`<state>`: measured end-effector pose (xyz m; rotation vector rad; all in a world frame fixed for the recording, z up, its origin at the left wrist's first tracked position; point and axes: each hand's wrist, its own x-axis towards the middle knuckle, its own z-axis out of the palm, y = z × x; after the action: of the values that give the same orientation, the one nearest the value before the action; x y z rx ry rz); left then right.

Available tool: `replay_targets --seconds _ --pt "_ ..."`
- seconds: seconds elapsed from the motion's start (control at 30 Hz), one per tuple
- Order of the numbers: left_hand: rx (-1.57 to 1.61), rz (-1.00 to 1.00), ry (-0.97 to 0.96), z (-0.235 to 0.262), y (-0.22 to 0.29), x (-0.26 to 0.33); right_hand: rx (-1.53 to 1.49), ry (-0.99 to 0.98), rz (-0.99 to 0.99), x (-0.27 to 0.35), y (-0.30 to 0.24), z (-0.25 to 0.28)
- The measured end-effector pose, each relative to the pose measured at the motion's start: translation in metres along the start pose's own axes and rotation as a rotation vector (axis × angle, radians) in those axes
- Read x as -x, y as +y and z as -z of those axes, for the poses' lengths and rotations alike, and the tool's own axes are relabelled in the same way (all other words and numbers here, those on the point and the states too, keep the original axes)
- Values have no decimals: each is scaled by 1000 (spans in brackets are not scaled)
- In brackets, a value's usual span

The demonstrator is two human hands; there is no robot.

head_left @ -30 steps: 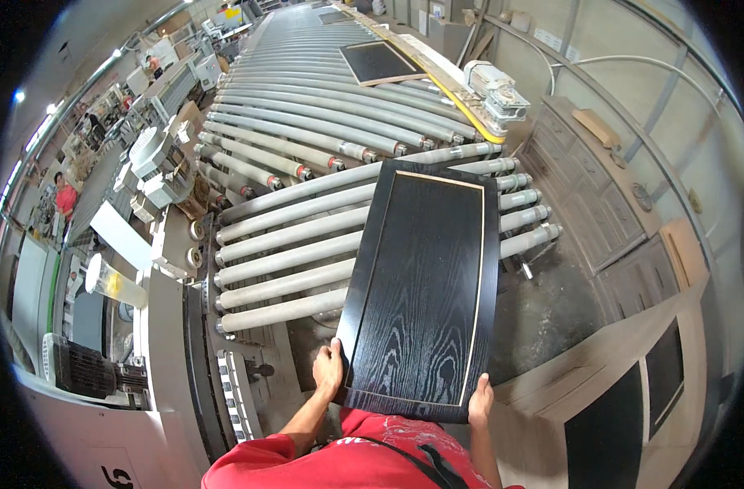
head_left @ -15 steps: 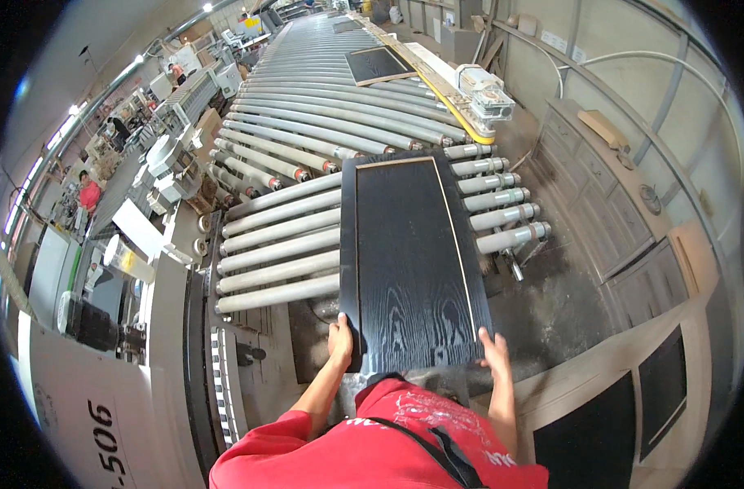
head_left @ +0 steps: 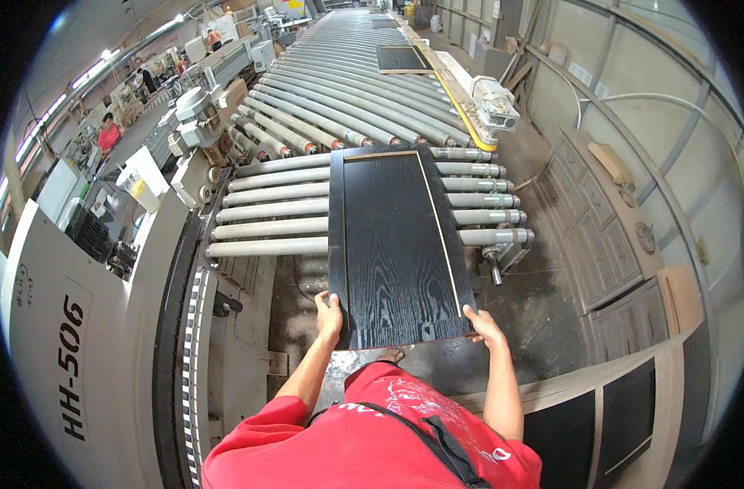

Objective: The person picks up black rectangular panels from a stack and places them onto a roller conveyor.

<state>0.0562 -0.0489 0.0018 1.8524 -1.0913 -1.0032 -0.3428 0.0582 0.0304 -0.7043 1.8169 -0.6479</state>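
A black wood-grain door panel (head_left: 392,236), with a pale line around its inset centre, lies lengthwise ahead of me. Its far part rests on the near rollers (head_left: 274,227), while its near end juts off them toward my body. My left hand (head_left: 330,317) grips the left edge close to the near corner, thumb on top. At the near right corner my right hand (head_left: 484,323) is closed on the edge, thumb on top. The fingers beneath the panel are mostly hidden on both sides.
A long roller conveyor (head_left: 339,90) runs away, carrying another black panel (head_left: 402,59) beside a yellow-edged rail (head_left: 462,106). A white machine (head_left: 87,326) stands close on my left. Grey drawer fronts (head_left: 592,196) lean along the right wall. More framed black panels (head_left: 630,416) are at lower right.
The held panel has come slightly toward me, with more of it off the rollers. My right hand's fingers have closed on its corner. The far panel has travelled farther along the conveyor.
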Motion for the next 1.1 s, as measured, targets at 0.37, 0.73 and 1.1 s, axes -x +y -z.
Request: replay_targets --seconds 0.37,0.73,1.1 --pt "-43 28 9 2 -8 34 50 -184 -37 11 30 13" --pt "-85 65 28 1 22 21 38 -43 45 12 14 -1" --pt "50 -120 2 2 19 -22 25 -13 27 6 6 -15"
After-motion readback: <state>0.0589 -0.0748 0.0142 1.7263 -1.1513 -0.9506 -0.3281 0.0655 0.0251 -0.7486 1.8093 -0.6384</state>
